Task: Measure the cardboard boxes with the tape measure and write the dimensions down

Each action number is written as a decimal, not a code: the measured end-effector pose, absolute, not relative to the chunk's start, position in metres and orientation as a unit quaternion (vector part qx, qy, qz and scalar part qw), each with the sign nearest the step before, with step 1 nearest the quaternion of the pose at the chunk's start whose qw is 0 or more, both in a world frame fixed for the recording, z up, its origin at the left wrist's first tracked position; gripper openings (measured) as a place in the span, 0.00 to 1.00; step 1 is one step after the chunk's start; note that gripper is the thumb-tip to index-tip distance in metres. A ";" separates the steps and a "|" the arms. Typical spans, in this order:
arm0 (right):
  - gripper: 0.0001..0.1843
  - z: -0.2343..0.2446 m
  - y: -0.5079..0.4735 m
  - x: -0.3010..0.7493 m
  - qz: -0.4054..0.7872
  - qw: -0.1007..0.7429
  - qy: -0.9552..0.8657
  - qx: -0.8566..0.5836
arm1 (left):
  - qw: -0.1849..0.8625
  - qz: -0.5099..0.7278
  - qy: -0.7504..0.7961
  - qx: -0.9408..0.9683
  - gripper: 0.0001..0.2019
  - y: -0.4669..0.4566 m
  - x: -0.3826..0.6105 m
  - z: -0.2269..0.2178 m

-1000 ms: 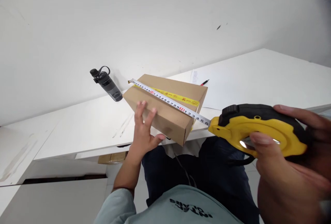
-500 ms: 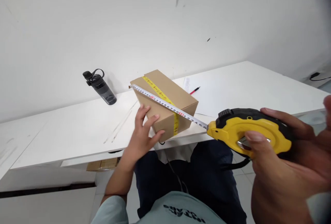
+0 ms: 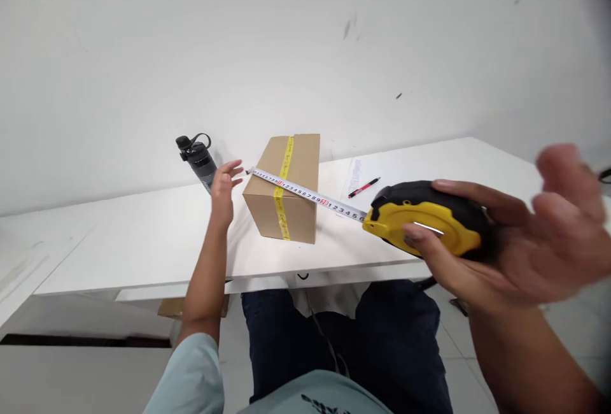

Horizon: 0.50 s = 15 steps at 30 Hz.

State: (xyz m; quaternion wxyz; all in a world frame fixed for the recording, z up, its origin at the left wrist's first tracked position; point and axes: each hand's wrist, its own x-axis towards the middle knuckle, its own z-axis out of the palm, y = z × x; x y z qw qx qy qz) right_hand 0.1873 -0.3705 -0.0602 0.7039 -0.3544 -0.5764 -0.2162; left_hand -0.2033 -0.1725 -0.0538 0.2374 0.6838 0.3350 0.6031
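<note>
A cardboard box (image 3: 260, 216) with yellow printed packing tape stands on the white table. Across its top runs the extended blade (image 3: 305, 194) of a tape measure, its metal end sticking out past the box's left edge. My right hand (image 3: 501, 248) grips the yellow and black tape measure (image 3: 396, 223) to the right of the box, thumb on the near side. To the left of the box, my left hand (image 3: 223, 191) is raised with its fingers apart. Those fingertips point at the blade's end, with a small gap between, and hold nothing.
A black water bottle (image 3: 198, 159) stands behind my left hand, near the wall. To the right of the box, a red and black pen (image 3: 364, 187) lies on a sheet of paper with writing (image 3: 357, 173). The table's front edge (image 3: 267, 274) passes above my knees.
My left hand has let go of the box's side and moved up and left toward the blade's end. The box has turned and sits back on the table. The tape measure has shifted left.
</note>
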 end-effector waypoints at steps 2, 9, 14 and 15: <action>0.55 -0.044 -0.354 0.185 -0.248 0.653 -0.660 -0.277 | 0.318 0.615 0.311 0.651 0.37 -0.161 -0.185 -0.064; 0.52 -0.023 -0.318 0.199 -0.209 0.645 -0.687 -0.260 | 0.307 0.652 0.245 0.648 0.54 -0.156 -0.176 -0.114; 0.42 -0.022 -0.304 0.219 -0.120 0.701 -0.610 -0.349 | 0.330 0.623 0.229 0.671 0.59 -0.174 -0.170 -0.127; 0.42 -0.021 -0.303 0.222 -0.114 0.713 -0.588 -0.366 | 0.340 0.621 0.223 0.670 0.58 -0.179 -0.168 -0.127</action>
